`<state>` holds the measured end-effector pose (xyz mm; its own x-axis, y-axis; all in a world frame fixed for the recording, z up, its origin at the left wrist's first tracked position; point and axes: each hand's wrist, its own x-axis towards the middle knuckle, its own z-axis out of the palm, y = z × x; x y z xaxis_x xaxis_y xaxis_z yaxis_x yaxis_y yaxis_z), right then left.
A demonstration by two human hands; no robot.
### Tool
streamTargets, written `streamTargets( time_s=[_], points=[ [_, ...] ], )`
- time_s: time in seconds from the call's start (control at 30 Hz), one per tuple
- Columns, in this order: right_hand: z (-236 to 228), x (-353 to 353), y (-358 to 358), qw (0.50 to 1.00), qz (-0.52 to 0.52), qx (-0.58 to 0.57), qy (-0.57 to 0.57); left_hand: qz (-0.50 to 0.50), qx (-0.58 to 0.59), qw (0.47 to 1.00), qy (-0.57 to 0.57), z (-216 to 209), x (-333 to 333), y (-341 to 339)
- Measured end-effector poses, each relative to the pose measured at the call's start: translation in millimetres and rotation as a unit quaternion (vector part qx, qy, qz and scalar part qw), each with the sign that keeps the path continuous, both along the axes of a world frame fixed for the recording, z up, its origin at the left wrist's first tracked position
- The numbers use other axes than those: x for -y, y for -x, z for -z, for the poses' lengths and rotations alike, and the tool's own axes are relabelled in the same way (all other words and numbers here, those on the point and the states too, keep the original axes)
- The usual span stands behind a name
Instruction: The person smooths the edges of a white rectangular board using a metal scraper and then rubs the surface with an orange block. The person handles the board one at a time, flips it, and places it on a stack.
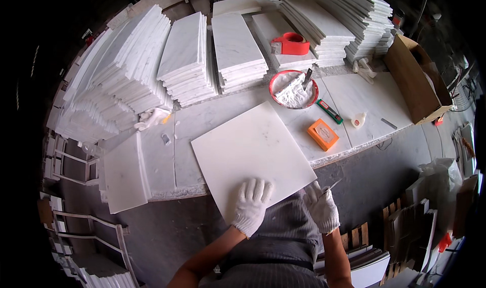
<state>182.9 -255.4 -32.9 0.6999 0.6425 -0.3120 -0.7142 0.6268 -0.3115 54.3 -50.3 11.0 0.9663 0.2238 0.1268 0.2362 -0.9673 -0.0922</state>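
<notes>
A square white marble tile (243, 151) lies turned at an angle on the workbench, its near corner jutting past the front edge. My left hand (252, 207), in a white knitted glove, rests on the tile's near part with fingers stretched out. At the tile's right corner is my right hand (322, 207), gloved too, fingertips up by the corner. A thin metal blade (335, 183) sticks out of that hand to the right; the rest of it is hidden in the glove. Whether these fingertips touch the tile I cannot tell.
Behind stand stacks of marble slabs (185, 50), with a red tape dispenser (294, 46) on one. A red-rimmed bowl of white paste (291, 93), green box (329, 111), orange box (322, 134) and small white bottle (358, 120) sit right of the tile. A cardboard box (412, 80) stands farther right.
</notes>
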Motion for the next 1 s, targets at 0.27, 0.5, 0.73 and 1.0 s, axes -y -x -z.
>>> streamTargets(
  time_s=[0.27,0.5,0.73,1.0],
  points=[
    [2,-17,11,0.995,-0.086,0.039,-0.044,0.181,-0.027,0.965,0.188,-20,6,7],
    [-3,-8,10,0.996,-0.085,0.010,-0.035,0.075,0.017,0.981,0.180,-31,-31,3],
    [26,14,9,0.992,0.022,-0.126,0.003,0.267,-0.005,0.893,0.362,-40,17,19],
    [39,10,26,0.980,0.039,-0.159,0.117,0.255,0.009,0.867,0.428,-34,40,26]
  ],
)
